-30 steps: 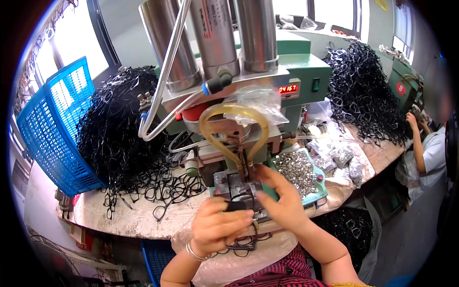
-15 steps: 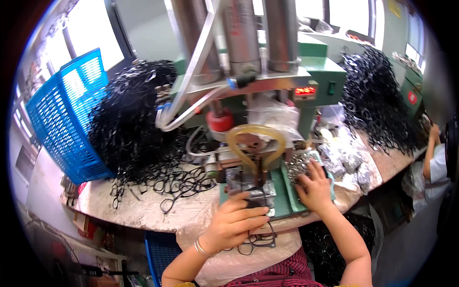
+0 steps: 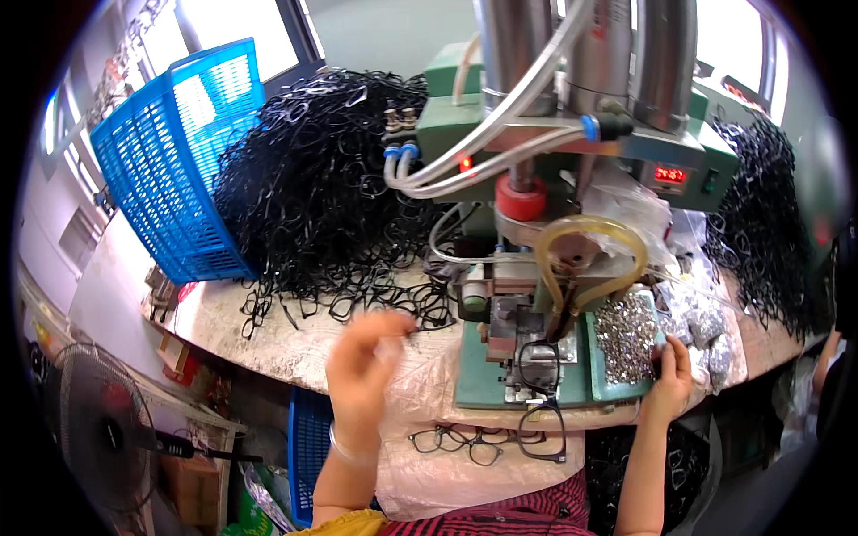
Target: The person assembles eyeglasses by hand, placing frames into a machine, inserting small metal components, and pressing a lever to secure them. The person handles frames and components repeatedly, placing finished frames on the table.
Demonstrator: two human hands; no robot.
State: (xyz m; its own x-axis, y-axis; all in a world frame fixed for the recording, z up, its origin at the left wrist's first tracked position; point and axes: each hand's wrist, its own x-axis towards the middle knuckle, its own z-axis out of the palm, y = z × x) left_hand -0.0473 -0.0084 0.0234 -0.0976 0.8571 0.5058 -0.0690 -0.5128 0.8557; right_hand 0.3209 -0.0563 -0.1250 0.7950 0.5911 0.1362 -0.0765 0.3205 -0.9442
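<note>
A black glasses frame (image 3: 539,366) sits on the green machine (image 3: 572,152), right under its press. The right hand (image 3: 670,380) rests at the edge of the tray of small metal parts (image 3: 627,335), fingers curled; I cannot tell if it has picked one up. The left hand (image 3: 366,362) is lifted over the counter (image 3: 268,335), blurry, fingers half bent, holding nothing I can see. It is near the big pile of black frames (image 3: 322,188). It looks like the step of getting a small part for the frame. Next, that part needs careful placing on the frame.
</note>
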